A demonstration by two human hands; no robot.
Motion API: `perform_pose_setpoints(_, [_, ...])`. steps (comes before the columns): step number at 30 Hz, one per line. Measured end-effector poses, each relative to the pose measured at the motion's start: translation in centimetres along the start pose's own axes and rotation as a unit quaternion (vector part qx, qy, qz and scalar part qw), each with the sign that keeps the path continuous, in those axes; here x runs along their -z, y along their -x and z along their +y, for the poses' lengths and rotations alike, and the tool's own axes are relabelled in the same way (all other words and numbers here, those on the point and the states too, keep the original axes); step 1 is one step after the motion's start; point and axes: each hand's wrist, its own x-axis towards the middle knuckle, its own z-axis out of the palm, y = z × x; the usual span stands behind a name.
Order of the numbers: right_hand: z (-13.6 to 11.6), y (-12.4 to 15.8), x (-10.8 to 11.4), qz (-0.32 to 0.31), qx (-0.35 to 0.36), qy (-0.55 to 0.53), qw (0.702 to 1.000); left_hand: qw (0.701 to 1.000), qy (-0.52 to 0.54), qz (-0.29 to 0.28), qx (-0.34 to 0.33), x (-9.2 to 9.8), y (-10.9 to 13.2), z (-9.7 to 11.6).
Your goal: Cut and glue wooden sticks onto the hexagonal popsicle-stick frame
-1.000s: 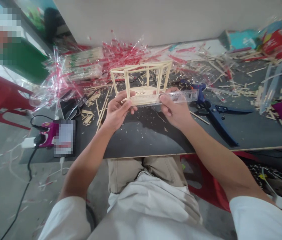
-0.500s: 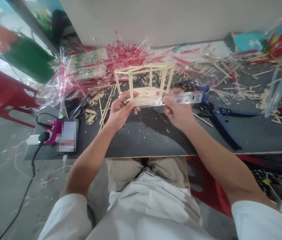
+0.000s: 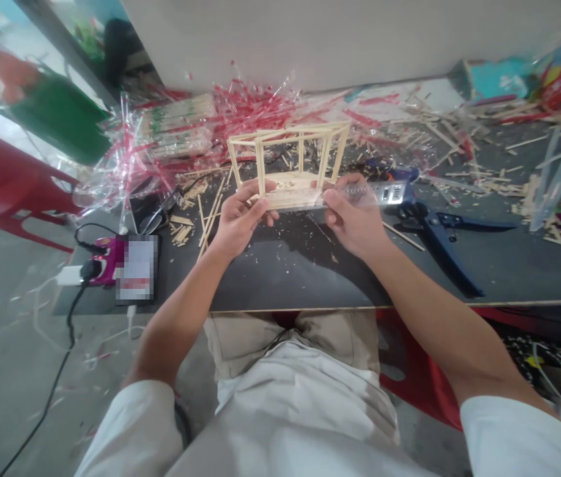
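A small frame of thin wooden sticks [image 3: 260, 159], with uprights and a top rail, is held up over the table in both hands. My left hand [image 3: 241, 222] is closed on its near left corner, thumb in front. A clear plastic ruler [image 3: 389, 192] lies along the frame's near lower edge and sticks out to the right. My right hand [image 3: 352, 215] pinches the ruler near the frame's right corner, its thumb in front and the other fingers partly hidden behind. Whether those fingers also grip the frame is hard to see.
Blue-handled cutters [image 3: 439, 242] lie right of my right hand. Loose sticks [image 3: 213, 212] and cut bits litter the dark table [image 3: 270, 278]. Plastic wrappers [image 3: 255, 99] heap at the back. A phone [image 3: 136, 265] and a purple power strip [image 3: 106, 262] sit at the left edge.
The ruler's free right end is tilted differently and sits slightly changed against the frame. Both hands keep nearly the same place and hold.
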Motion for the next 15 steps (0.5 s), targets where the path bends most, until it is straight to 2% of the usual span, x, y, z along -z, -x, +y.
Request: perform_pose_setpoints(15, [0.11,-0.17,0.02,-0.009,-0.004,-0.002,1.000,1.000,-0.010,-0.004,-0.015,0.00,0.00,-0.16])
